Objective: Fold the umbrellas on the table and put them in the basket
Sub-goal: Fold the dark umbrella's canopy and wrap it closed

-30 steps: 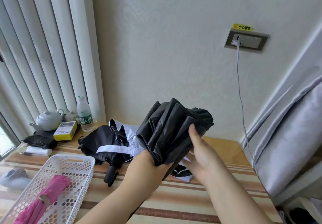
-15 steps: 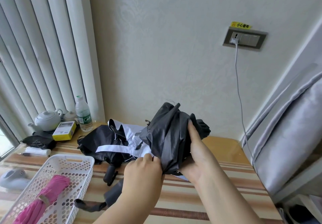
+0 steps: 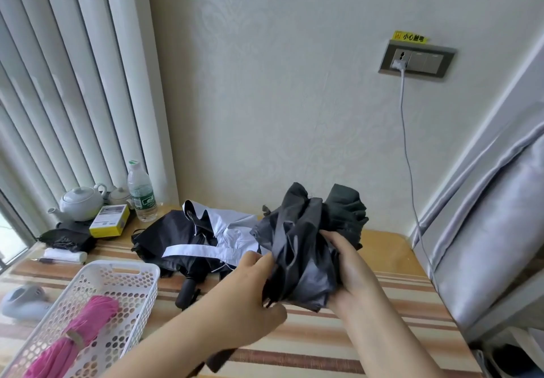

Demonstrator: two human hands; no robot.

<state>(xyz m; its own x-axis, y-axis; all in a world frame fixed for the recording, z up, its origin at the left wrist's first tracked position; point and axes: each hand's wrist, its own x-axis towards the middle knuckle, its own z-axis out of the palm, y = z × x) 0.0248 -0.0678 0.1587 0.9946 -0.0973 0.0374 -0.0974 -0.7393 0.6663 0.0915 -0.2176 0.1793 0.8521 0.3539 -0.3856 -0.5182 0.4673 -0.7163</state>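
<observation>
Above the striped surface [image 3: 338,345], both hands grip a bunched dark grey umbrella [image 3: 297,248]: left hand [image 3: 250,298] pinching its fabric, right hand [image 3: 350,271] wrapped around it; pink umbrella [image 3: 79,333] sits in the basket [image 3: 132,271].

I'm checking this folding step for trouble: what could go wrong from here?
1. The dark umbrella is bunched unevenly between the left hand and right hand; its folds may spring loose.
2. The black-and-white umbrella lies unfolded just behind, so fabric could snag.
3. The basket already holds a pink umbrella; space may run short.
</observation>
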